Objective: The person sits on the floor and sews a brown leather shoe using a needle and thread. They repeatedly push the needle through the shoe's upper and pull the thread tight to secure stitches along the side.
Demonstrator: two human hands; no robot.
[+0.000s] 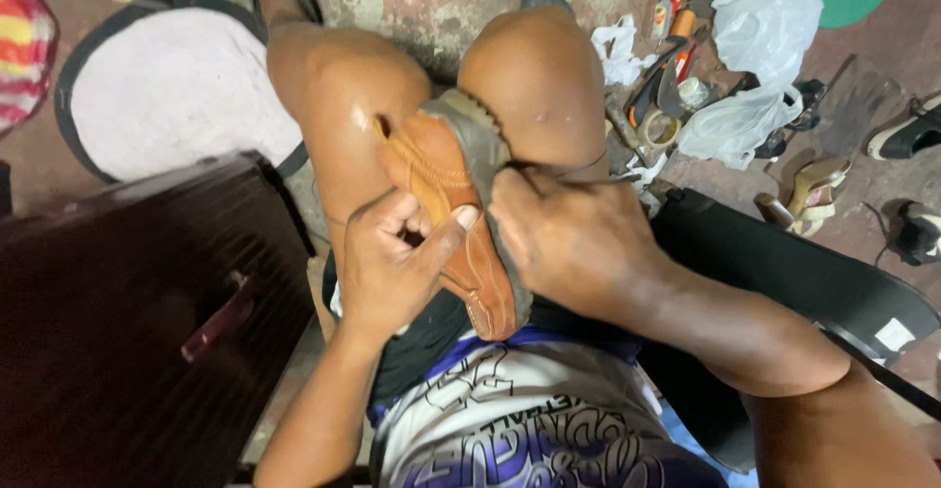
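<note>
A tan leather shoe [443, 176] with a dark grey sole lies on its side, wedged between my bare knees. My left hand [392, 258] grips its upper, the thumb pressed across the leather near the sole edge. Against the sole's rim, my right hand [569, 238] is closed with its fingers pinched around something thin and dark; what it is cannot be made out.
A dark wooden box [137, 302] with a handle stands at my left. A round white mat [167, 86] lies on the floor beyond it. Tools, tape rolls, plastic bags [755, 47] and loose shoes [809, 194] litter the floor at the right.
</note>
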